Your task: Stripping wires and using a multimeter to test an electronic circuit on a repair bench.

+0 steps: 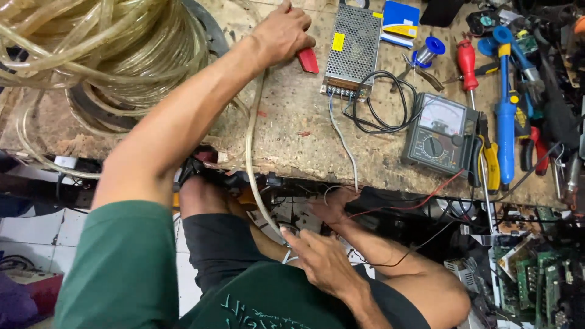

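While left hand (281, 31) reaches (outstretched), right hand (323, 259) curls.

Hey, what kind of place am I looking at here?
Most likely an electronics repair workshop. On the worn wooden bench lie an analog multimeter, a metal-cased power supply and a solder spool, with screwdrivers beside them and circuit boards stacked below.
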